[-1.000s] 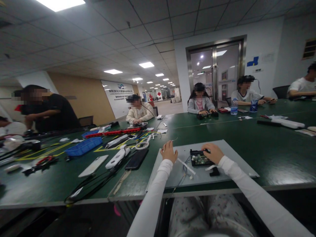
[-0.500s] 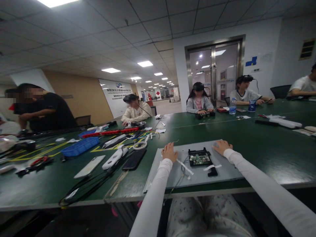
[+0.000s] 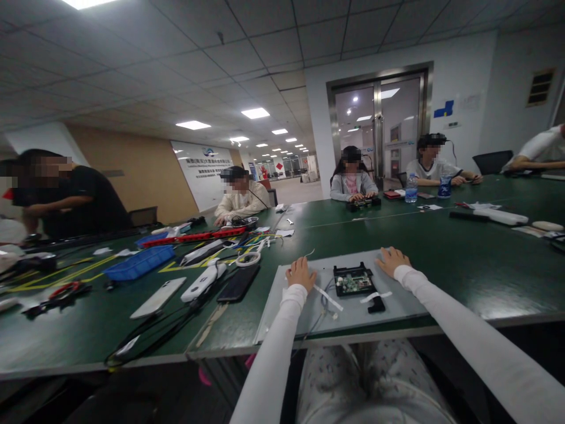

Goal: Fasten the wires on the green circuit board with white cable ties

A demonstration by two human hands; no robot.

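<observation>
Right hand: lifted off circuit board, now flat on grey mat at board's 2 o'clock, fingers together. Left hand: unmoved, 9 o'clock, fingers slightly spread. Board lies unheld.

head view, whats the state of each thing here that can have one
left hand, open, resting on grey mat
right hand, open, flat on the mat
circuit board, bare, flat, untouched
glass doors, shut
water bottle, upright
black phone, screen dark
</observation>
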